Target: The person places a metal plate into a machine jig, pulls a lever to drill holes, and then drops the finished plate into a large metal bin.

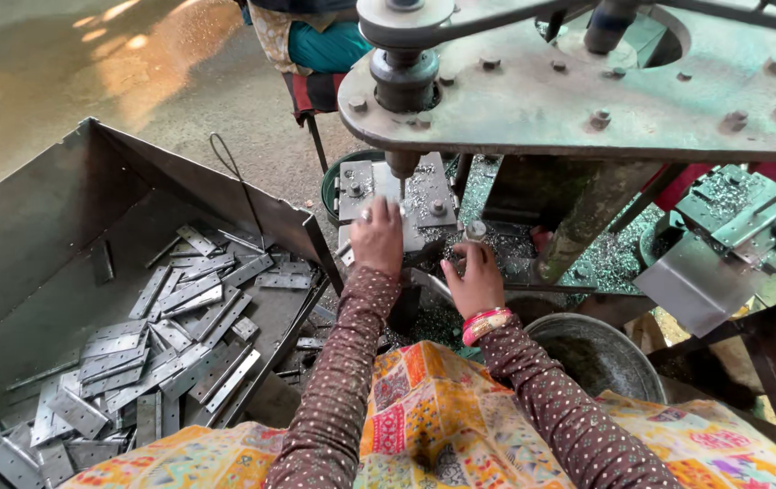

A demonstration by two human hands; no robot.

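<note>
Reaching under the drill press head (pixel 587 100), the left hand (pixel 377 237) lies knuckles-up on the jig (pixel 429 195) beneath the spindle (pixel 402 163), its grip hidden. The right hand (pixel 473 279) curls beside a small knob (pixel 474 230); what it holds cannot be told. Flat metal strips (pixel 162 353) fill the steel bin (pixel 44 208) well left.

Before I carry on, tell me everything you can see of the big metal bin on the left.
The bin is a large open box of dull grey sheet metal with sloping walls, worn and scuffed. It sits left of the left hand, its near corner close to the drill table. Flat grey metal strips with holes lie heaped inside it. A bent wire rises at its far rim.
</note>
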